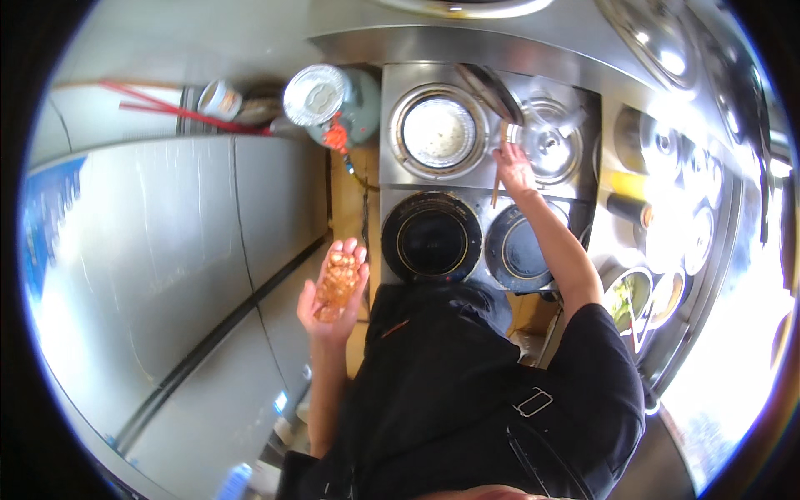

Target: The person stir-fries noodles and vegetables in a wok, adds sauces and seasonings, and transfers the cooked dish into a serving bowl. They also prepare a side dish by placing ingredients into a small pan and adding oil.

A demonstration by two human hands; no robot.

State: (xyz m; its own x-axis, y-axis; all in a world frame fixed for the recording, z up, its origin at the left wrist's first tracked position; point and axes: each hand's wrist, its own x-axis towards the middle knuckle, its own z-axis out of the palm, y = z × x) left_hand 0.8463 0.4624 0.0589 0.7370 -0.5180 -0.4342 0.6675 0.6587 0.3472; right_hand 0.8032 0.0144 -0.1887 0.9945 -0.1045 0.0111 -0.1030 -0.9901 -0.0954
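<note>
My left hand (pixel 333 292) is palm up left of the stove, fingers curled round an oblong portion of lumpy orange-brown food (pixel 339 285). It looks glossy; its exact kind cannot be made out. My right hand (pixel 517 172) reaches over the back burners, its fingertips at the lower end of a dark round lid (pixel 490 93) tilted on edge; the grip is partly hidden. A thin wooden stick (pixel 496 192) shows beside that hand. To its left stands an uncovered pot (pixel 438 133) with pale, foamy contents. A shiny, glare-blurred pot (pixel 552 146) sits just right of the hand.
In front are two dark round burners, the left (pixel 432 237) and the right (pixel 518 246). Left of the stove stands a container with a silvery lid (pixel 317 94). Bowls of ingredients (pixel 627 298) line the bright right counter. A metal cabinet (pixel 158 250) fills the left side.
</note>
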